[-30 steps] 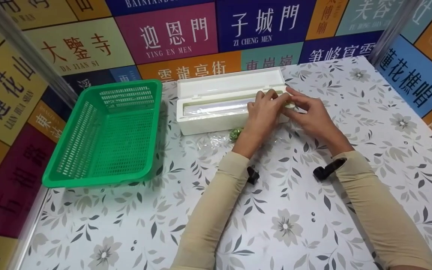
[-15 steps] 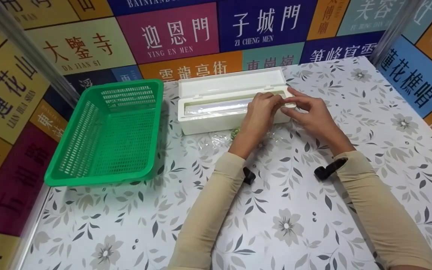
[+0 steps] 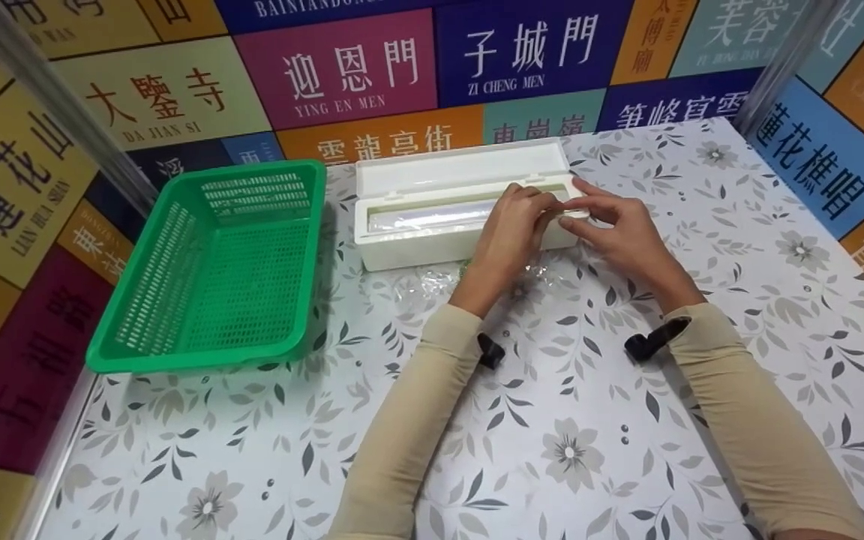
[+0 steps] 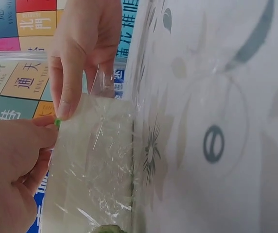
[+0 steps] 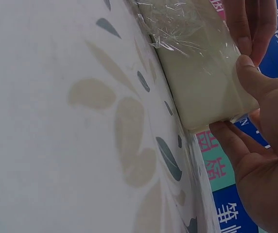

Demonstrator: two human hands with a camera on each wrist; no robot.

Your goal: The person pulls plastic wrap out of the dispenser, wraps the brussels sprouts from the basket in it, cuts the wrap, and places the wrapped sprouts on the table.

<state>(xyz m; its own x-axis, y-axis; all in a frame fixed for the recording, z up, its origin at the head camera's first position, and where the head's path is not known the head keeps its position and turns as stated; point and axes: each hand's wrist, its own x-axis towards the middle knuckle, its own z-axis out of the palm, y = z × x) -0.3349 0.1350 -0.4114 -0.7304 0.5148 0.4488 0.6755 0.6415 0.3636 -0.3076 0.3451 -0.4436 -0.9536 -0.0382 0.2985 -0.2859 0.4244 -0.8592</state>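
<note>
A white cling film box point(image 3: 409, 253) lies with its lid point(image 3: 462, 166) tipped back, a roll of cling film point(image 3: 432, 216) inside. Clear film point(image 3: 432, 285) hangs over its front onto the table. My left hand point(image 3: 503, 236) is bent over the front edge near the right end. In the left wrist view it pinches a small green slider point(image 4: 57, 122), mostly hidden by its fingers. My right hand point(image 3: 623, 236) grips the box's right end, thumb on the top edge and fingers against the end, as the right wrist view shows. A green round thing point(image 4: 110, 228) sits before the box, mostly hidden.
A green plastic basket point(image 3: 199, 366) stands to the left of the box. The table point(image 3: 289, 457) has a leaf-patterned cover. Walls with coloured signs point(image 3: 349, 71) rise close behind the box and at both sides.
My left hand has shifted a little to the left along the box's front edge, covering more of the green round thing. My right hand stays at the box's right end.
</note>
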